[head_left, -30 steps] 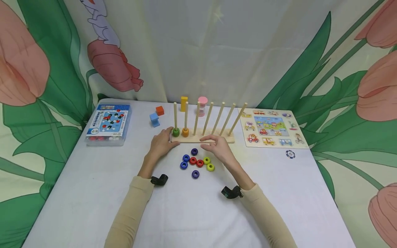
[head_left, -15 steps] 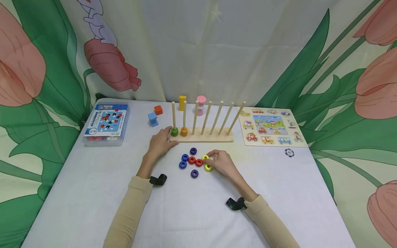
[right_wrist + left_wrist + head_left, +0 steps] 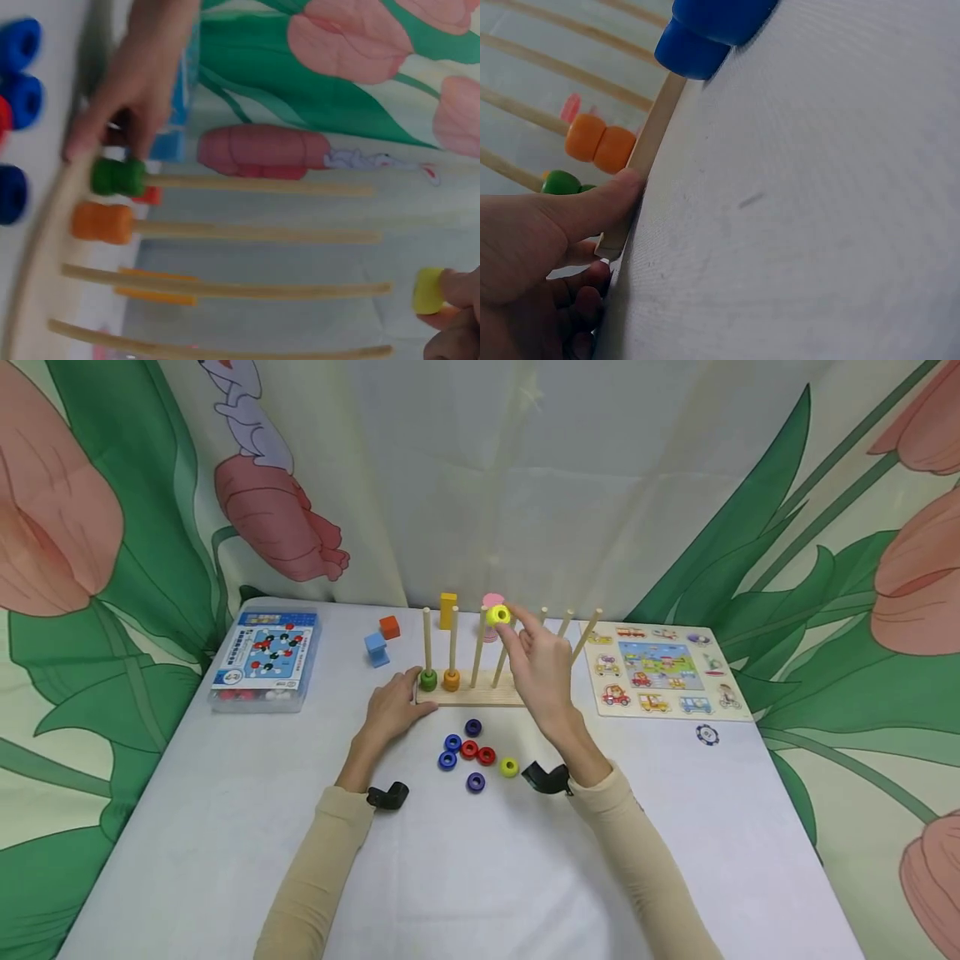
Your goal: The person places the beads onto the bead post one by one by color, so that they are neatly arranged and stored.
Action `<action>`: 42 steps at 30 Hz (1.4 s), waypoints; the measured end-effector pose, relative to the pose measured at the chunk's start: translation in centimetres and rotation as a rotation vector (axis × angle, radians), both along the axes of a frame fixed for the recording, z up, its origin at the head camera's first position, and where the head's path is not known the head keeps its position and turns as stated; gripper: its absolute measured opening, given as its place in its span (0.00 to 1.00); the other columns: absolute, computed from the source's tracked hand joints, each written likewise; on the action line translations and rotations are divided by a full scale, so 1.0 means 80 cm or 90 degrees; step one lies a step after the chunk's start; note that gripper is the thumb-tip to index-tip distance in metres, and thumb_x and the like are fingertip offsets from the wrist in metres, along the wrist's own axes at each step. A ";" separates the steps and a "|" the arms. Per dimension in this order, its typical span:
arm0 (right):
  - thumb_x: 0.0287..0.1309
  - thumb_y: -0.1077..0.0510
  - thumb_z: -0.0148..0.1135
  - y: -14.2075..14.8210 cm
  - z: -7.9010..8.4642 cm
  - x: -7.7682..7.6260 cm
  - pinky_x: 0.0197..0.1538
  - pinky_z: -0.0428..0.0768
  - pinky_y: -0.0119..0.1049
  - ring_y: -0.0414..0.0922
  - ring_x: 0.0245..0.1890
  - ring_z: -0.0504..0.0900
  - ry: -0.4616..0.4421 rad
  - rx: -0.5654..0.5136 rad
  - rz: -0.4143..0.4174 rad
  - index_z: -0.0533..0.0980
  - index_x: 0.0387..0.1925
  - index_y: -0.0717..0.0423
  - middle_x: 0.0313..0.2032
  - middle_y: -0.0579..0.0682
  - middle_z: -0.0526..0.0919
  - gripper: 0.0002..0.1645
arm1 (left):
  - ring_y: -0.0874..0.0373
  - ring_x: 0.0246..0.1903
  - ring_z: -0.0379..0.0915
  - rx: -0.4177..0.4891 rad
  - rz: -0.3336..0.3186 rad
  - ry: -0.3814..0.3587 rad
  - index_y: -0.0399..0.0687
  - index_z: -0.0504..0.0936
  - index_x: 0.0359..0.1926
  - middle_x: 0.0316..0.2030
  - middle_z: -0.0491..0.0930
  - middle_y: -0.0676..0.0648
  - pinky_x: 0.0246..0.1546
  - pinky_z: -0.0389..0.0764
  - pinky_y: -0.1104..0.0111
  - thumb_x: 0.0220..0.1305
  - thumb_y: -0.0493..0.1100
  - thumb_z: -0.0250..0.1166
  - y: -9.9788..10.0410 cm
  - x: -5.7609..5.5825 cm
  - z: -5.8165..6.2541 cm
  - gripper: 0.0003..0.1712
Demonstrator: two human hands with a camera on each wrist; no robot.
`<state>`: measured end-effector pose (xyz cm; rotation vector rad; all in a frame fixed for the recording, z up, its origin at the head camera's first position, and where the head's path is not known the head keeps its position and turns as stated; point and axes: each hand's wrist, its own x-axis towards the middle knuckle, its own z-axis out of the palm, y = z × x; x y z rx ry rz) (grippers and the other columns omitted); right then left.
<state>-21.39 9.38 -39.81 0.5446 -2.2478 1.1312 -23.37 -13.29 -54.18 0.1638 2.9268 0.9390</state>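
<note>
My right hand [image 3: 542,672] pinches a yellow-green ring bead [image 3: 498,616] between thumb and fingers. It holds the bead up near the tip of the third peg from the left; in the right wrist view the bead [image 3: 428,291] is just beyond that peg's tip, apart from it. My left hand [image 3: 392,704] grips the left end of the wooden peg stand [image 3: 472,697], thumb [image 3: 604,204] along the front edge. Green beads [image 3: 118,177] sit on the first peg and orange beads [image 3: 103,223] on the second. The right hand hides part of the stand's right side in the head view.
Before the stand lie blue beads [image 3: 447,761], red beads [image 3: 486,756], dark purple beads [image 3: 476,782] and one yellow-green bead. Behind are blue blocks [image 3: 377,648], an orange block [image 3: 389,627] and a yellow block [image 3: 447,610]. A plastic box [image 3: 264,660] stands left, a picture puzzle [image 3: 667,703] right.
My right hand went down from the stand to the yellow-green beads, took one, and lifted it to the peg tips. The left hand stays at the stand's left end.
</note>
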 end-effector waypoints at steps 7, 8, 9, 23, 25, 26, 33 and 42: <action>0.65 0.54 0.58 -0.015 0.026 -0.024 0.13 0.55 0.34 0.40 0.07 0.56 -0.025 0.122 -0.020 0.78 0.51 0.63 0.08 0.45 0.63 0.20 | 0.52 0.35 0.68 0.001 0.003 0.000 0.44 0.61 0.69 0.36 0.73 0.45 0.40 0.67 0.57 0.57 0.59 0.66 0.003 0.001 0.001 0.45; 0.65 0.54 0.58 -0.016 0.026 -0.025 0.13 0.55 0.34 0.40 0.08 0.57 -0.036 0.129 -0.019 0.78 0.52 0.63 0.08 0.45 0.64 0.20 | 0.52 0.35 0.68 0.000 0.003 0.000 0.44 0.61 0.69 0.36 0.73 0.45 0.40 0.67 0.57 0.58 0.59 0.66 0.003 0.001 0.001 0.45; 0.65 0.54 0.58 -0.016 0.024 -0.025 0.13 0.55 0.34 0.40 0.08 0.57 -0.049 0.130 -0.017 0.78 0.53 0.63 0.09 0.45 0.65 0.20 | 0.52 0.35 0.68 0.001 0.003 -0.001 0.44 0.61 0.69 0.36 0.73 0.45 0.41 0.67 0.57 0.57 0.59 0.66 0.003 0.001 0.001 0.45; 0.62 0.52 0.62 0.044 -0.048 0.021 0.13 0.51 0.34 0.39 0.10 0.53 -0.286 -0.060 0.083 0.80 0.53 0.52 0.09 0.45 0.58 0.19 | 0.51 0.36 0.68 -0.014 0.008 -0.006 0.43 0.60 0.69 0.37 0.73 0.45 0.43 0.67 0.55 0.58 0.59 0.66 0.004 0.001 -0.002 0.46; 0.60 0.53 0.64 0.056 -0.071 0.030 0.14 0.52 0.32 0.39 0.10 0.52 -0.393 -0.054 0.118 0.80 0.51 0.53 0.09 0.43 0.57 0.18 | 0.51 0.37 0.69 -0.013 0.007 -0.009 0.43 0.60 0.70 0.38 0.74 0.44 0.44 0.67 0.54 0.58 0.59 0.66 0.003 0.001 -0.002 0.46; 0.59 0.54 0.64 0.062 -0.082 0.033 0.15 0.52 0.32 0.38 0.11 0.52 -0.447 -0.046 0.138 0.80 0.51 0.53 0.09 0.42 0.57 0.18 | 0.51 0.37 0.69 -0.013 0.009 -0.010 0.43 0.60 0.70 0.39 0.74 0.44 0.45 0.67 0.54 0.58 0.59 0.66 0.003 0.000 -0.002 0.46; 0.48 0.62 0.72 0.091 -0.139 0.056 0.19 0.56 0.29 0.38 0.13 0.52 -0.633 0.036 0.228 0.81 0.45 0.57 0.10 0.41 0.53 0.19 | 0.50 0.36 0.68 -0.010 0.014 -0.009 0.43 0.61 0.69 0.40 0.74 0.43 0.45 0.67 0.54 0.57 0.59 0.67 -0.002 -0.001 -0.002 0.46; 0.47 0.53 0.74 0.083 -0.156 0.071 0.17 0.55 0.30 0.37 0.11 0.55 -0.561 0.099 0.123 0.80 0.42 0.50 0.09 0.41 0.57 0.19 | 0.51 0.35 0.68 -0.010 0.008 -0.004 0.43 0.61 0.69 0.38 0.74 0.44 0.45 0.67 0.54 0.57 0.59 0.67 0.001 -0.002 -0.002 0.46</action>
